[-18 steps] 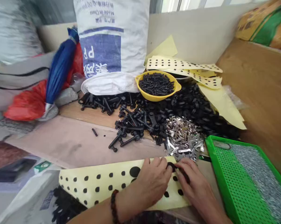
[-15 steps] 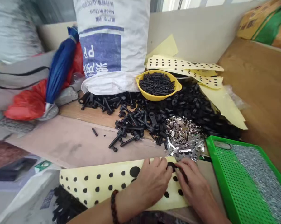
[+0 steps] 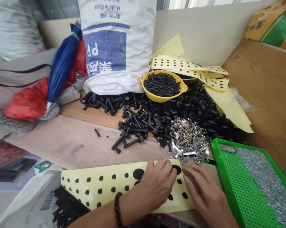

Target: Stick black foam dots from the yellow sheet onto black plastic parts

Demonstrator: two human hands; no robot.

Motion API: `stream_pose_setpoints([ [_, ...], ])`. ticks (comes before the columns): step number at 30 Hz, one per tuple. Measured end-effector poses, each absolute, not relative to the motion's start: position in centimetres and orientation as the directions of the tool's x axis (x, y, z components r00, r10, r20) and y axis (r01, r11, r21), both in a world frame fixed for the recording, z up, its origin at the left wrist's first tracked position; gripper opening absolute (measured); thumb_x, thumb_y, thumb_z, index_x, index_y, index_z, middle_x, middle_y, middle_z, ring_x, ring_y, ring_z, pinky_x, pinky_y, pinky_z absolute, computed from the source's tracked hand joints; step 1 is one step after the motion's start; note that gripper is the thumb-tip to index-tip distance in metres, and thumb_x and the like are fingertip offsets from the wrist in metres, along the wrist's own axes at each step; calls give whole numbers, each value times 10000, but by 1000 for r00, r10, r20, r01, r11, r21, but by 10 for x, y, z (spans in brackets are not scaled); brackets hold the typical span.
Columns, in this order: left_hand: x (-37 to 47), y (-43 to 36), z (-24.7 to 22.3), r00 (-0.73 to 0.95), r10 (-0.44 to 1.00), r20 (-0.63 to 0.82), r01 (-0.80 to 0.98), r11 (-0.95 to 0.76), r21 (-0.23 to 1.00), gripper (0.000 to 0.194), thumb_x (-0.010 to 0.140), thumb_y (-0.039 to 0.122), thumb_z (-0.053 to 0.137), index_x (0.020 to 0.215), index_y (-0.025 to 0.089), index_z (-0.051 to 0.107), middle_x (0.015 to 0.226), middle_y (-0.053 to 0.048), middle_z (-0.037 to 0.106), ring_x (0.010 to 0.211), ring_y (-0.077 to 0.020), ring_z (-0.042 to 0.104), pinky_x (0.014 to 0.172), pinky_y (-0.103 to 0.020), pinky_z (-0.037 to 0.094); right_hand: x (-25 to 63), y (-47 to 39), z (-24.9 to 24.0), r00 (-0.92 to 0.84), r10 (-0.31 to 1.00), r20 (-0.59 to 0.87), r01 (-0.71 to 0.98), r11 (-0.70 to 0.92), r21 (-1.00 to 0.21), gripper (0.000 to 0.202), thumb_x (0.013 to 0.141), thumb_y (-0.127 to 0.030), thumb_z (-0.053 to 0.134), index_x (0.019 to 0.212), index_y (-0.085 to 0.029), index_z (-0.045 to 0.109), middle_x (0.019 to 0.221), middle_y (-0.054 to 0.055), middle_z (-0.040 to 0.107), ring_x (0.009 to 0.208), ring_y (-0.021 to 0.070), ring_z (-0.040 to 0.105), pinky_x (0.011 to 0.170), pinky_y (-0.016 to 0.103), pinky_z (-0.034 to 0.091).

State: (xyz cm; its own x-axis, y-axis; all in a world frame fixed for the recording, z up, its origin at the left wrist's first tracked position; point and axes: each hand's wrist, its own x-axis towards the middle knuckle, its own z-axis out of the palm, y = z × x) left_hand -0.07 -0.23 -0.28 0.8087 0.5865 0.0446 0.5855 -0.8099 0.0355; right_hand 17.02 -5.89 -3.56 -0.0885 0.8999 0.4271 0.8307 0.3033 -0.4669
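A yellow sheet (image 3: 105, 177) with rows of black dots and larger black ovals lies along the near edge of the work surface. My left hand (image 3: 157, 185), a beaded bracelet on its wrist, rests on the sheet with its fingers curled down beside a black oval (image 3: 176, 169); what its fingertips grip, if anything, is hidden. At the sheet's right end is my right hand (image 3: 203, 186), its thumb apart from the fingers and nothing visible between them.
Black handle-like parts (image 3: 135, 126), small metal pieces (image 3: 190, 139) and a yellow bowl (image 3: 162, 87) of black screws lie beyond the hands. A green tray (image 3: 243, 183) stands at right, a white sack (image 3: 116, 44) behind. Black pieces (image 3: 67, 205) fill a bag at lower left.
My right hand has moved slightly right and away from the black oval, its thumb and fingers now further from my left hand. My left hand stays in nearly the same place on the sheet.
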Motion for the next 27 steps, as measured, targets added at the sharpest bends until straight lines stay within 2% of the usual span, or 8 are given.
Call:
stream_pose_setpoints([
  [8,1,-5,-3,799,597,74,597,-802,25,154,880,185,447,1029,163,482,994,-67,492,846,-216,459,628,-340,389,165,-39,-48,-81,922,378,853,260,-453,126,917,-201,380,827,-222,466,840,65,537,784,222,545,696,364,455],
  [14,-3,-5,-6,813,578,72,577,-816,32,99,881,195,458,965,159,495,999,-88,498,865,-233,462,641,-351,389,159,-45,-42,-130,905,406,805,335,-490,140,916,-160,391,802,-220,446,805,49,512,764,199,515,676,334,433],
  [22,-4,-9,-4,808,578,112,575,-816,62,115,896,221,441,945,159,524,995,-93,525,844,-234,489,626,-353,400,169,-41,-45,-290,826,483,785,494,-374,108,912,-176,407,849,-205,491,811,55,570,775,210,520,706,334,417],
  [25,-17,-5,3,821,559,112,545,-828,133,125,888,254,468,947,172,541,951,-70,552,830,-221,509,646,-336,426,168,-43,-42,-281,823,494,817,475,-327,165,927,-210,372,812,-211,490,754,51,561,717,213,521,653,331,398],
  [27,-36,3,10,774,618,138,591,-783,195,117,876,239,483,943,177,556,955,-66,570,858,-213,521,701,-327,450,164,-46,-39,-291,814,503,840,469,-273,179,924,-203,361,800,-214,489,728,49,561,687,215,524,638,335,388],
])
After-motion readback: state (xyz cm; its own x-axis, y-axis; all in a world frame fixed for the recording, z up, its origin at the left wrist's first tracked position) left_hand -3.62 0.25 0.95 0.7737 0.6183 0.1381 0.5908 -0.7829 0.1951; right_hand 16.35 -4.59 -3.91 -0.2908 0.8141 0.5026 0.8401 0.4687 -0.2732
